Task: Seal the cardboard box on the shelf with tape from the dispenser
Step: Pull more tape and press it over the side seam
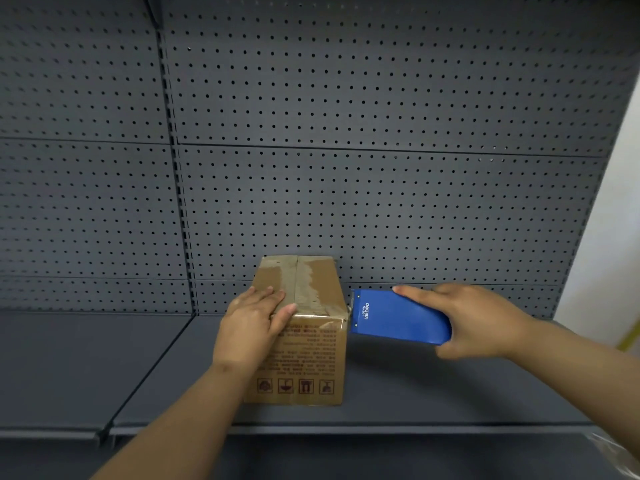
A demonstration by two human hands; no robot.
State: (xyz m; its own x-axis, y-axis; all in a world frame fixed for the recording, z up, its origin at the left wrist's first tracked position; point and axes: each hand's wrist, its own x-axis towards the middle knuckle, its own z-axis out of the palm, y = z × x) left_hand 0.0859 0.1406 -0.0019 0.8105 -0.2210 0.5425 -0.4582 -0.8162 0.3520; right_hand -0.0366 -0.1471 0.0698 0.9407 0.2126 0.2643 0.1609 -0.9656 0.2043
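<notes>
A brown cardboard box [313,355] stands on the dark grey shelf [433,393], its flaps closed and its top covered with strips of clear tape. My left hand [254,323] lies flat on the top's near left corner, fingers spread over the edge. My right hand [474,320] grips a blue tape dispenser [398,317], index finger stretched along its top. The dispenser's front end touches the box's upper right edge.
A grey perforated back panel [346,168] rises behind the box. A second shelf section [69,358] lies to the left past an upright divider. A white wall [616,237] borders the right. The shelf's front lip runs below the box.
</notes>
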